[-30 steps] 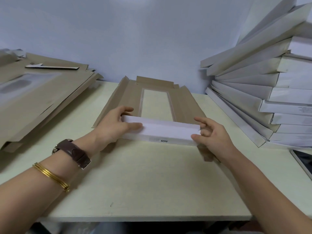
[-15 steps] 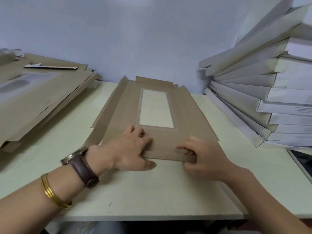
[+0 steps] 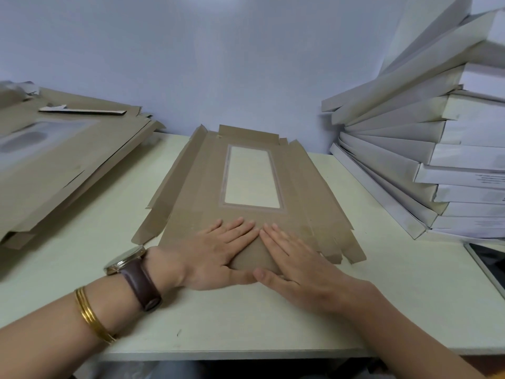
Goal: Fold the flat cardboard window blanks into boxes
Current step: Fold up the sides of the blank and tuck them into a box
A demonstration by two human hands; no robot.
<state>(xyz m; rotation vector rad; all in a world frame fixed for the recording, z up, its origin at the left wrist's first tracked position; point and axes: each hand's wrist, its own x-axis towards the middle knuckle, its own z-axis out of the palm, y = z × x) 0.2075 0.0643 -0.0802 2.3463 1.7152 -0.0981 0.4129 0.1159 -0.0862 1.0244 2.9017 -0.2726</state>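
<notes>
Head view, near edge: both forearms are reaching forward over the pale table point(image 3: 246, 324). The left wrist is wearing gold bangles point(image 3: 90, 314) and a brown-strapped watch point(image 3: 134, 272). The left hand point(image 3: 216, 255) and right hand point(image 3: 295, 261) are lying palms down with fingers straight and close together, gripping nothing. Both are pressing flat on the near end of the brown window blank point(image 3: 300, 187), with fingertips angling toward each other and thumb tips meeting at its near edge.

The blank is lying at the table's centre, its clear window point(image 3: 251, 177) just beyond the fingertips. Its left side flap and far flap are standing slightly raised. A dark flat device point(image 3: 489, 261) is showing at the right edge.

Further back, a pile of flat brown blanks point(image 3: 60, 165) is resting on the left. A leaning stack of white boxes point(image 3: 437, 149) is rising on the right, near the plain bluish wall point(image 3: 218, 64).
</notes>
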